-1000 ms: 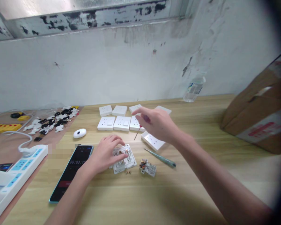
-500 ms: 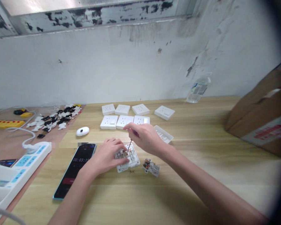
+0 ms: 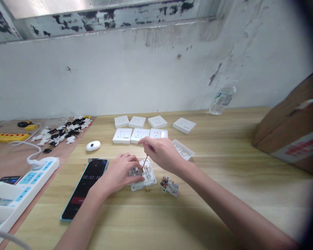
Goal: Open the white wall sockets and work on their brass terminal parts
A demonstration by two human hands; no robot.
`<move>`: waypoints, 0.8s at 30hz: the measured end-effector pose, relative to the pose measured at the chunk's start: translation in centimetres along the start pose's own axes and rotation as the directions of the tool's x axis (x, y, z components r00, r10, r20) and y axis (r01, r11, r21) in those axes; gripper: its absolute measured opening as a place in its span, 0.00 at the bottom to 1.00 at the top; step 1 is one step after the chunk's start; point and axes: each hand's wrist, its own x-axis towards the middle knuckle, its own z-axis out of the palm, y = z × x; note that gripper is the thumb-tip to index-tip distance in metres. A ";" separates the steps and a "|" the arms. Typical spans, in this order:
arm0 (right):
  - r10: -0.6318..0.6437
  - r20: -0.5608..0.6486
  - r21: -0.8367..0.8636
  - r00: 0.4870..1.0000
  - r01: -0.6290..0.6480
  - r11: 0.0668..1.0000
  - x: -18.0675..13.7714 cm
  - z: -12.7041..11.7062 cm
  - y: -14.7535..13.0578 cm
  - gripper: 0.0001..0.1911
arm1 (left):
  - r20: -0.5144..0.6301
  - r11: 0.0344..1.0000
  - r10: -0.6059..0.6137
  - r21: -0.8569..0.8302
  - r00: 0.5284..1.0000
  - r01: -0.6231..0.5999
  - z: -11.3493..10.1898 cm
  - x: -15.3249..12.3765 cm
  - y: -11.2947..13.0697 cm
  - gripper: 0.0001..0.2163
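A white wall socket panel [image 3: 150, 176] lies back side up on the table, its metal contacts showing. My left hand [image 3: 122, 171] grips its left part, thumb along the near side and fingers over the top. My right hand [image 3: 160, 152] is closed round a screwdriver [image 3: 145, 162], mostly hidden in the fist; its thin shaft slants down into the middle of the panel. Just right of the panel sits a loose grey-white insert [image 3: 169, 186] with copper-coloured parts. Small brass pieces [image 3: 147, 190] lie by the panel's near edge.
Several finished-looking socket panels [image 3: 122, 135] stand in rows behind my hands, with an open white shell [image 3: 186, 152] to the right. A phone [image 3: 85, 189] showing a timer, a white oval device [image 3: 93, 146] and a power strip [image 3: 28, 187] are leftward. A bottle [image 3: 221, 100] and cardboard box [image 3: 292, 121] stand rightward.
Both hands hold nearly the same pose, with the screwdriver tip still in the panel. The whole view has shifted very slightly, and the phone timer has advanced by a second.
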 end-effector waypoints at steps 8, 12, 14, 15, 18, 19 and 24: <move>-0.107 0.229 0.001 0.968 0.110 0.994 -0.1 -1.8 -1.5 0.15 | -0.012 0.998 0.014 -0.066 1.000 -0.015 0.5 0.1 -0.2 0.10; -0.126 0.276 0.052 0.953 0.116 0.992 -0.1 -2.3 -1.5 0.17 | -0.001 0.994 -0.001 -0.107 1.000 0.001 0.6 0.2 0.1 0.10; -0.110 0.259 0.008 0.959 0.112 0.994 -0.1 -2.2 -1.3 0.18 | -0.004 0.993 -0.010 -0.118 1.000 0.010 0.6 0.2 0.3 0.10; -0.105 0.247 -0.019 0.963 0.113 0.993 -0.1 -2.1 -1.2 0.18 | -0.019 0.992 -0.014 -0.125 1.000 0.011 0.6 0.3 0.4 0.10; -0.125 0.236 -0.059 0.964 0.142 0.988 0.0 -1.8 -1.0 0.20 | -0.113 0.988 -0.015 -0.155 0.993 -0.003 0.7 0.6 0.6 0.07; -0.138 0.238 -0.059 0.962 0.156 0.986 0.0 -1.8 -1.0 0.22 | -0.147 0.986 -0.013 -0.165 0.989 -0.012 0.8 0.7 0.7 0.06; -0.130 0.216 -0.097 0.968 0.154 0.983 0.0 -2.2 -1.0 0.25 | -0.257 0.988 -0.001 -0.151 0.966 -0.040 1.5 1.2 0.7 0.04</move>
